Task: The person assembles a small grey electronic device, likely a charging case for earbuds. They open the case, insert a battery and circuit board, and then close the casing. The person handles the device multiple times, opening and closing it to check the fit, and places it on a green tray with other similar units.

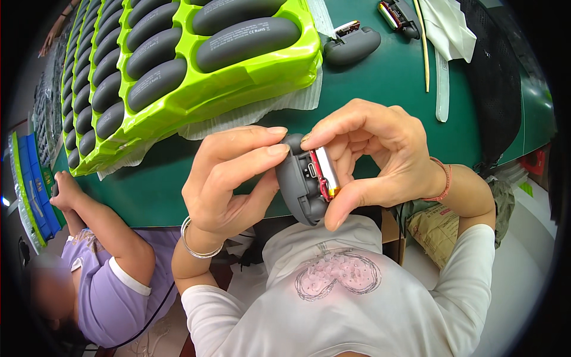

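My left hand [229,178] and my right hand [372,152] together hold a grey oval shell half [295,185] just above the near edge of the green table [380,77]. Inside the shell sit a red circuit board and a silver cylindrical cell [327,171]. The left thumb and fingers grip the shell's left side. With forefinger and thumb, the right hand pinches the cell against the shell from the right.
A bright green tray [262,74] of several grey oval shells lies at the back left, with more such trays beyond. Another open grey shell [352,44], a wooden stick [423,47] and white cloth [449,27] lie at the back right. Another person in purple [110,279] sits at my left.
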### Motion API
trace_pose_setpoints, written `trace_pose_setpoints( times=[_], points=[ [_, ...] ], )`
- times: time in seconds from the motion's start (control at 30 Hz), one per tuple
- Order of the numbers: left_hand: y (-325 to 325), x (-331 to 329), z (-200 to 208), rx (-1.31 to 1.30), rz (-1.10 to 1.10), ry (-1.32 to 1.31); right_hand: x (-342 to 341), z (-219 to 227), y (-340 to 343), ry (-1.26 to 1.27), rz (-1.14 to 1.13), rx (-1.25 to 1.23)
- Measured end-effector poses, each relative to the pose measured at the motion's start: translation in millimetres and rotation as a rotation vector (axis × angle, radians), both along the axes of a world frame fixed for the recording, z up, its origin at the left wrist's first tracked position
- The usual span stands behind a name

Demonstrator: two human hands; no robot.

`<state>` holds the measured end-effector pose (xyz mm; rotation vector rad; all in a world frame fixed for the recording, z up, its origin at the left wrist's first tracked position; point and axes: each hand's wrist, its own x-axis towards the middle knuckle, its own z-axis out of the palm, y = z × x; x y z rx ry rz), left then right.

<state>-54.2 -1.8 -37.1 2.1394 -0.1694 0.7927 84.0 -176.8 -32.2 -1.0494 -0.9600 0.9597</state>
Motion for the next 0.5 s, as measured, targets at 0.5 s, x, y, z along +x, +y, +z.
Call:
trace_pose_setpoints(
  times=[0.5],
  points=[
    [-0.7,0.3,-6.5,-0.032,-0.082,-0.011,-2.7,1.3,0.2,-0.294,-0.088,0.057]
  ],
)
